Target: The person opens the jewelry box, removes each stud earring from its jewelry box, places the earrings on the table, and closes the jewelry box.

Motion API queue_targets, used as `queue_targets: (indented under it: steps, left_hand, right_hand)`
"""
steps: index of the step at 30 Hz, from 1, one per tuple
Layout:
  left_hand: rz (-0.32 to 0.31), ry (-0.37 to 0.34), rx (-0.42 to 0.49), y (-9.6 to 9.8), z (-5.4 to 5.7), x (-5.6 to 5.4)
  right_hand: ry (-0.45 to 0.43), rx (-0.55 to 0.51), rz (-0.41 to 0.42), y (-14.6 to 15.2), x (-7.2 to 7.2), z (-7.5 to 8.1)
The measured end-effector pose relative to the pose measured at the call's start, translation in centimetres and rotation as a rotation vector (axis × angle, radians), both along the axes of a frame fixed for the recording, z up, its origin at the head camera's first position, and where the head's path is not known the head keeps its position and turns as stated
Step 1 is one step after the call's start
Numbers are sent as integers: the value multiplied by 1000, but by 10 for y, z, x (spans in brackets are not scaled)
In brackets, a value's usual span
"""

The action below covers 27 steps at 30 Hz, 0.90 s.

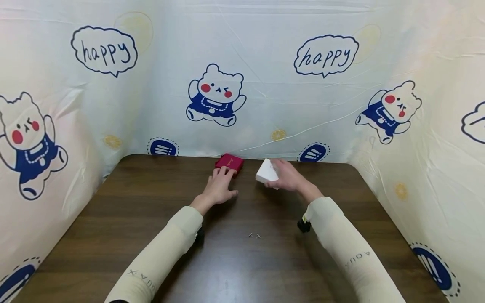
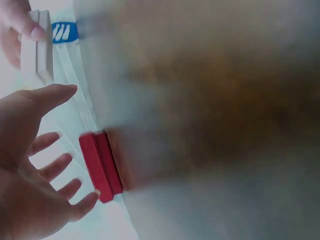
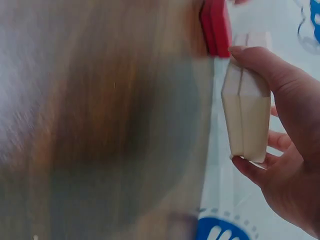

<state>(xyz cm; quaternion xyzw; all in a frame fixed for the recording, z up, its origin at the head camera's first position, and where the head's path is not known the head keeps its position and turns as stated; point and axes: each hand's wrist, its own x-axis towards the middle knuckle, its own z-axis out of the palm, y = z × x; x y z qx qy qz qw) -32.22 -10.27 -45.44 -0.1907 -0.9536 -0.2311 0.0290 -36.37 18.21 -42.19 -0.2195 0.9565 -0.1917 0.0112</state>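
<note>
My right hand (image 1: 287,175) grips a small white box (image 1: 267,171) near the table's far edge, thumb on one side and fingers on the other. A seam between lid and base runs along the box (image 3: 242,110) in the right wrist view. To its left sits a red box (image 1: 230,163) with gold lettering on top. My left hand (image 1: 219,186) reaches over the near edge of that box with its fingers spread. The left wrist view has the fingertips close beside the red box (image 2: 101,165), the thumb standing well apart from it.
Two tiny shiny metal pieces (image 1: 254,235) lie on the brown wooden table (image 1: 151,227), nearer to me than both boxes. A pale curtain (image 1: 265,92) printed with bears and "happy" bubbles hangs behind the table and along both sides.
</note>
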Motion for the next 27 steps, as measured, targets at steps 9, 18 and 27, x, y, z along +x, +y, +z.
queue_targets:
  steps: [9,18,27]
  left_hand:
    - [150,-15,11,6,1,-27]
    - [304,-90,109,19,2,-46]
    - [392,-140,181,20,-4,-54]
  right_hand:
    - [-11,-4,-223,22,-25,-12]
    - [-46,-38,-300,34,-28,-22]
    - [-64,79,-261,30,-23,-24]
